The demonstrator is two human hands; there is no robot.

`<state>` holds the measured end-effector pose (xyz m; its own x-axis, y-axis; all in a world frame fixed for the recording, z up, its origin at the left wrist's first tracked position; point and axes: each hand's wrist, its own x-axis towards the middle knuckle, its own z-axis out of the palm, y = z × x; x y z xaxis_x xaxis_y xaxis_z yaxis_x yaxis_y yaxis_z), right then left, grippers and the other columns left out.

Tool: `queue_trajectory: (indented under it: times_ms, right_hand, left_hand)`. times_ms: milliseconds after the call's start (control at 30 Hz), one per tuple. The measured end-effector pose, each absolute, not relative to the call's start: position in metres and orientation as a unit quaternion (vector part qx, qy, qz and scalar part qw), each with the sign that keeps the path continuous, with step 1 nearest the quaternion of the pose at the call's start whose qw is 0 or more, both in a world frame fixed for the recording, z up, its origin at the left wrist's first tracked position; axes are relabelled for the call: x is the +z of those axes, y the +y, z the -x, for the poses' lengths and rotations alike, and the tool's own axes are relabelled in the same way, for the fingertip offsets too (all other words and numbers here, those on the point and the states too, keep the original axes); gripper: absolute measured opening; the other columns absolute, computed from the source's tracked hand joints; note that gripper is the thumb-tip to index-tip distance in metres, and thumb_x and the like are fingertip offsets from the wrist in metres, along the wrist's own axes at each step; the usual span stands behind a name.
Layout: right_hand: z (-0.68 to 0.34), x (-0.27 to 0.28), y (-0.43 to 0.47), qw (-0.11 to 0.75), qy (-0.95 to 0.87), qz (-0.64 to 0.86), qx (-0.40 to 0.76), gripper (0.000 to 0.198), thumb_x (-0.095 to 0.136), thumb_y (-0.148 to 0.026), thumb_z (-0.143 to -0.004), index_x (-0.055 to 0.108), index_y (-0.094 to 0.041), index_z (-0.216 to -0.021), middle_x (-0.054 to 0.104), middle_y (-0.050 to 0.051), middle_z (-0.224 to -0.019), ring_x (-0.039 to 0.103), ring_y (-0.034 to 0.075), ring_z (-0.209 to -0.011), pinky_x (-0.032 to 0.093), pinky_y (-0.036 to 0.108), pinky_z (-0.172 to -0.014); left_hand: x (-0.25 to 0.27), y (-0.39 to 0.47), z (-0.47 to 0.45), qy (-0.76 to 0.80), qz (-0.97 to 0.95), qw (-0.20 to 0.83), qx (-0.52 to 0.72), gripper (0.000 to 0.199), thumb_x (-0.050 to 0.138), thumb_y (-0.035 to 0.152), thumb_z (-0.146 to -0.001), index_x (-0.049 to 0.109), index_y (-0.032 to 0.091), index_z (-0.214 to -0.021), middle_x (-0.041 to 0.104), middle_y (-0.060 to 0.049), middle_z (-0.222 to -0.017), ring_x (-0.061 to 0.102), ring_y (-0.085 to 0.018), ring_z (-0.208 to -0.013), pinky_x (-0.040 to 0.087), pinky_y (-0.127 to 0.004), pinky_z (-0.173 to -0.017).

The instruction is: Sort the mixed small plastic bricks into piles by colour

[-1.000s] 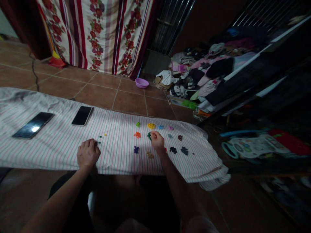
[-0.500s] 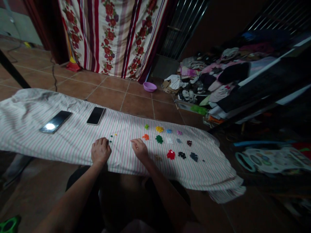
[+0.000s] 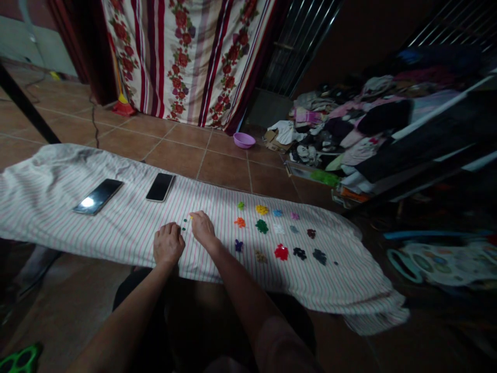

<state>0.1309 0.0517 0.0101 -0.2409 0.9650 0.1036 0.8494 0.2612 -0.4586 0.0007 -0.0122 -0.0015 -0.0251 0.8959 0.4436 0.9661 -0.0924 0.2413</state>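
My left hand (image 3: 169, 244) rests on the striped cloth (image 3: 132, 228), its fingers curled and pressed together, their tips hidden. Just beyond it lie small dark green pieces (image 3: 184, 228). My right hand (image 3: 203, 229) reaches across beside them, thumb and finger pinched together at a small yellow piece (image 3: 191, 217); whatever the pinch holds is too small to make out. To the right, small pieces lie in piles sorted by colour, among them orange (image 3: 239, 222), dark green (image 3: 262, 226), yellow (image 3: 262, 209), purple (image 3: 238, 245) and red (image 3: 281, 252).
Two phones, one with a bright reflection (image 3: 99, 197) and one dark (image 3: 160, 187), lie on the cloth's left side. A purple basin (image 3: 244, 140) stands on the tiled floor beyond. A heap of clothes (image 3: 341, 124) fills the back right, and a floral curtain (image 3: 190, 62) hangs behind.
My right hand has moved left from beside the orange pile to the yellow piece, uncovering the purple pile. My left hand stays put on the cloth. The whole view has shifted slightly.
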Motion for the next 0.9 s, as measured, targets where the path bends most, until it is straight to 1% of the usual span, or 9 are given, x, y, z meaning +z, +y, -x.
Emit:
queue_trajectory:
  times_ms: [67, 167, 267, 367, 500, 700, 800, 900]
  right_hand:
    - [-0.130, 0.009, 0.052, 0.170, -0.766, 0.602, 0.151, 0.034, 0.040, -0.016, -0.093, 0.064, -0.021, -0.117, 0.062, 0.008, -0.108, 0.056, 0.017, -0.101, 0.044, 0.028, -0.093]
    - [-0.130, 0.008, 0.051, 0.176, -0.760, 0.609, 0.143, 0.027, 0.044, -0.020, -0.094, 0.066, -0.021, -0.109, 0.061, 0.007, -0.104, 0.056, 0.017, -0.097, 0.044, 0.027, -0.090]
    - [-0.132, 0.004, 0.046, 0.200, -0.754, 0.610, 0.134, 0.023, 0.045, -0.020, -0.094, 0.066, -0.021, -0.103, 0.061, 0.007, -0.101, 0.056, 0.018, -0.095, 0.045, 0.028, -0.089]
    - [-0.135, -0.003, 0.039, 0.240, -0.755, 0.598, 0.121, 0.021, 0.045, -0.018, -0.094, 0.065, -0.020, -0.101, 0.061, 0.007, -0.100, 0.056, 0.018, -0.095, 0.045, 0.029, -0.090]
    - [-0.138, -0.012, 0.032, 0.288, -0.755, 0.578, 0.111, 0.019, 0.045, -0.019, -0.094, 0.063, -0.020, -0.100, 0.061, 0.007, -0.099, 0.056, 0.018, -0.096, 0.045, 0.031, -0.091]
    - [-0.148, -0.014, 0.016, 0.327, -0.774, 0.532, 0.106, 0.020, 0.039, -0.020, -0.096, 0.059, -0.020, -0.099, 0.062, 0.006, -0.096, 0.056, 0.018, -0.094, 0.048, 0.033, -0.088]
    - [-0.161, -0.012, 0.004, 0.333, -0.786, 0.512, 0.099, 0.022, 0.036, -0.019, -0.097, 0.058, -0.021, -0.098, 0.061, 0.006, -0.093, 0.056, 0.019, -0.091, 0.049, 0.034, -0.086]
    - [-0.180, -0.013, -0.004, 0.330, -0.801, 0.491, 0.100, 0.024, 0.035, -0.018, -0.096, 0.058, -0.020, -0.100, 0.061, 0.006, -0.094, 0.056, 0.019, -0.092, 0.050, 0.034, -0.086]
  left_hand:
    - [-0.001, -0.012, -0.001, -0.671, 0.693, 0.070, -0.253, 0.017, 0.049, 0.017, -0.082, 0.061, 0.017, -0.094, 0.066, -0.009, -0.101, 0.055, -0.026, -0.094, 0.036, -0.037, -0.077]
    - [-0.001, -0.012, -0.002, -0.672, 0.691, 0.073, -0.255, 0.017, 0.049, 0.017, -0.081, 0.061, 0.017, -0.093, 0.067, -0.009, -0.100, 0.055, -0.026, -0.093, 0.036, -0.037, -0.077]
    - [0.000, -0.012, -0.002, -0.672, 0.692, 0.076, -0.255, 0.016, 0.049, 0.017, -0.082, 0.061, 0.017, -0.093, 0.067, -0.009, -0.099, 0.055, -0.025, -0.093, 0.036, -0.037, -0.077]
    - [-0.001, -0.012, -0.002, -0.669, 0.693, 0.078, -0.256, 0.017, 0.050, 0.017, -0.081, 0.061, 0.017, -0.094, 0.067, -0.009, -0.101, 0.055, -0.025, -0.093, 0.036, -0.037, -0.076]
    - [-0.002, -0.012, -0.001, -0.667, 0.694, 0.086, -0.259, 0.016, 0.049, 0.018, -0.082, 0.061, 0.017, -0.093, 0.067, -0.008, -0.101, 0.056, -0.025, -0.092, 0.036, -0.037, -0.075]
    - [-0.003, -0.013, 0.000, -0.665, 0.695, 0.096, -0.255, 0.017, 0.048, 0.020, -0.084, 0.062, 0.017, -0.093, 0.068, -0.008, -0.099, 0.056, -0.025, -0.091, 0.035, -0.037, -0.074]
    - [-0.003, -0.013, 0.000, -0.666, 0.695, 0.093, -0.253, 0.017, 0.048, 0.020, -0.083, 0.062, 0.017, -0.094, 0.068, -0.008, -0.100, 0.057, -0.025, -0.091, 0.035, -0.037, -0.073]
    - [-0.003, -0.013, 0.000, -0.668, 0.695, 0.090, -0.250, 0.018, 0.049, 0.019, -0.082, 0.062, 0.016, -0.094, 0.068, -0.009, -0.102, 0.057, -0.026, -0.092, 0.036, -0.037, -0.073]
